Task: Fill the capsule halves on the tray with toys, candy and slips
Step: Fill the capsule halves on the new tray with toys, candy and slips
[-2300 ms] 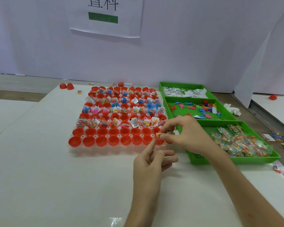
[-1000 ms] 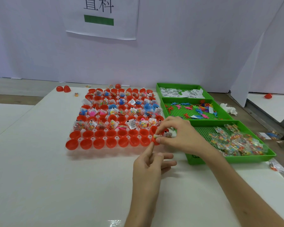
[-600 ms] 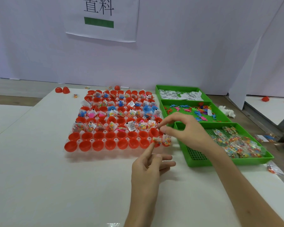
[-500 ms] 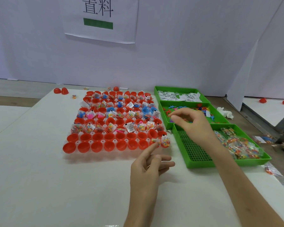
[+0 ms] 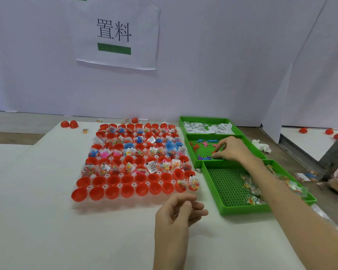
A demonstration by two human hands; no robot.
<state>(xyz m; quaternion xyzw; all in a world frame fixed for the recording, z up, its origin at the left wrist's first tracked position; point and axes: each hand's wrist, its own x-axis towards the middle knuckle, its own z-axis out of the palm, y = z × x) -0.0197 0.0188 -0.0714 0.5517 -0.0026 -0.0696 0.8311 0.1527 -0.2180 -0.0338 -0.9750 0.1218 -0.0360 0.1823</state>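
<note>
Head view: the right hand [image 5: 231, 150] reaches into the middle green tray [image 5: 188, 147], its grip narrowed, thumb and forefinger pinching a small orange toy [image 5: 214, 152]. Its forearm [image 5: 281, 191] crosses the near green tray [image 5: 242, 209], hiding some candy packets [image 5: 252, 190]. Slips fill the far green tray [image 5: 209, 119]. To the left, the clear capsule tray [image 5: 125, 201] holds red capsule halves [image 5: 98, 192]; the two nearest rows are mostly bare. The left hand [image 5: 179, 209] rests on the desk [image 5: 66, 230], loosely curled, holding nothing. Crumpled tissue [image 5: 260, 146] lies beyond; a sign [image 5: 115, 34] hangs behind.
</note>
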